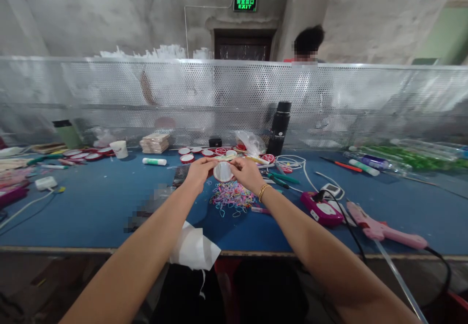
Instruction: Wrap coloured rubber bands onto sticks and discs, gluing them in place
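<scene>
Between my two hands is a small round disc with a pale, shiny face and a light rim; its exact kind is unclear. My left hand grips its left edge, fingers closed. On the opposite edge, my right hand pinches it, a gold bracelet on the wrist. Just below the disc lies a loose heap of small multicoloured elastic bands. Behind my hands are several red-and-white round discs.
A black bottle stands by the perforated metal partition. To the right lie green-handled pliers, a magenta device and a pink glue gun with cables. A glue stick and paper cup are left. Beyond the partition is a person.
</scene>
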`<state>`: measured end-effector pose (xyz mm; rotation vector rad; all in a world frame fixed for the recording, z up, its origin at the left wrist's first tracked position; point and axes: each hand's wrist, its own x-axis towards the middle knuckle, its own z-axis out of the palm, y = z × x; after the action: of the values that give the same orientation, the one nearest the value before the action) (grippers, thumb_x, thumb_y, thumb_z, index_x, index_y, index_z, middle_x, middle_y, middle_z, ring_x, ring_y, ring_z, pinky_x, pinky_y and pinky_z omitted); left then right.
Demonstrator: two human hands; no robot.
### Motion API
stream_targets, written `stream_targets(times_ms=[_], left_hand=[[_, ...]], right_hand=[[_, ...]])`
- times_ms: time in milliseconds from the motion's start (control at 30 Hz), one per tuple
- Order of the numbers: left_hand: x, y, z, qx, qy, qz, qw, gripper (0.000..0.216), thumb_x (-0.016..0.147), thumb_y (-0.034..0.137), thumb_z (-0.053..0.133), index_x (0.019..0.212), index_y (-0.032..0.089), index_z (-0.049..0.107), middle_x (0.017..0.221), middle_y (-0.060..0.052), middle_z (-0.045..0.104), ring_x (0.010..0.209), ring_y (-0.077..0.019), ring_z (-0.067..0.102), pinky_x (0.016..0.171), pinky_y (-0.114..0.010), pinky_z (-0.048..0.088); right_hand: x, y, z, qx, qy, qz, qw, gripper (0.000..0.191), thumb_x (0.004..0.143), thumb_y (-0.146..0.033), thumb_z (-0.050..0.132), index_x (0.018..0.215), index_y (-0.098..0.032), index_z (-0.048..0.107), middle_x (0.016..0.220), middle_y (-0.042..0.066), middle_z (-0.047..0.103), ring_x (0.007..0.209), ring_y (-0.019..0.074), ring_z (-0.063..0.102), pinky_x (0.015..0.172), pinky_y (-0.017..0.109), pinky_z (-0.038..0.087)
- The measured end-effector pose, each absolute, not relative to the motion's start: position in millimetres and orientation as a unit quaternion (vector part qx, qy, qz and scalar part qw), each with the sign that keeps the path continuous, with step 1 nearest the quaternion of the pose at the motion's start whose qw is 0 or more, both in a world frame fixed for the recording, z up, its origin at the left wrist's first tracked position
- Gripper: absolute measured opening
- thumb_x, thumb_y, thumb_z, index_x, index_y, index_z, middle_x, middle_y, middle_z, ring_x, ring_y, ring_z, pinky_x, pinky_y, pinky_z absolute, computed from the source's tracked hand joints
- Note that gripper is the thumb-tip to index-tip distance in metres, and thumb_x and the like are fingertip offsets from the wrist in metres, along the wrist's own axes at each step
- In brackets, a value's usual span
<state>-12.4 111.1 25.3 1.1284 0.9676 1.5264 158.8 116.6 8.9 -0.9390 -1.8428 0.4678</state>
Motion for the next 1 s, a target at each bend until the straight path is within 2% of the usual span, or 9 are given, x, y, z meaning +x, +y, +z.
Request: stream_targets(times_ms=[467, 600, 733, 1000], left_hand=[[-13.9, 116.2, 21.2, 0.467, 0.388, 0.634, 0.479, 0.032, 0.045, 0.028, 0.087, 0.070, 0.014, 0.071, 0.071, -0.004, 0.070, 0.069, -0.0164, 0.062, 0.075, -0.033, 0.049], [-12.6, 113.7, 23.9, 0.458, 0.378, 0.632, 0.498, 0.038, 0.046, 0.033, 0.089, 0.076, 0.014, 0.074, 0.075, -0.005, 0.072, 0.071, -0.0167, 0.063, 0.076, -0.033, 0.049], [-13.3, 114.6, 22.6, 0.480, 0.402, 0.621, 0.472, 0.044, 0.045, 0.037, 0.089, 0.081, 0.014, 0.077, 0.082, -0.008, 0.074, 0.074, -0.0187, 0.063, 0.076, -0.035, 0.050], [-14.7, 118.5, 18.1, 0.485, 0.414, 0.626, 0.449, 0.043, 0.044, 0.038, 0.088, 0.078, 0.014, 0.078, 0.082, -0.009, 0.075, 0.076, -0.0203, 0.064, 0.076, -0.035, 0.049]], right_hand=[[158.0, 121.0, 4.7, -0.386, -0.754, 0.205, 0.490, 0.010, 0.084, -0.022, 0.053, 0.082, -0.018, 0.062, 0.061, -0.002, 0.063, 0.051, 0.0136, 0.065, 0.049, 0.021, 0.046], [157.1, 121.7, 4.0, -0.386, -0.747, 0.218, 0.495, 0.009, 0.084, -0.022, 0.053, 0.081, -0.019, 0.061, 0.061, -0.002, 0.064, 0.050, 0.0135, 0.064, 0.049, 0.022, 0.047], [154.6, 121.2, 2.0, -0.370, -0.751, 0.239, 0.492, 0.009, 0.085, -0.024, 0.055, 0.082, -0.019, 0.061, 0.063, -0.001, 0.064, 0.051, 0.0131, 0.064, 0.050, 0.022, 0.047], [152.1, 118.8, 1.8, -0.378, -0.733, 0.290, 0.486, 0.008, 0.085, -0.023, 0.053, 0.083, -0.019, 0.060, 0.062, -0.001, 0.063, 0.051, 0.0148, 0.065, 0.046, 0.022, 0.048]])
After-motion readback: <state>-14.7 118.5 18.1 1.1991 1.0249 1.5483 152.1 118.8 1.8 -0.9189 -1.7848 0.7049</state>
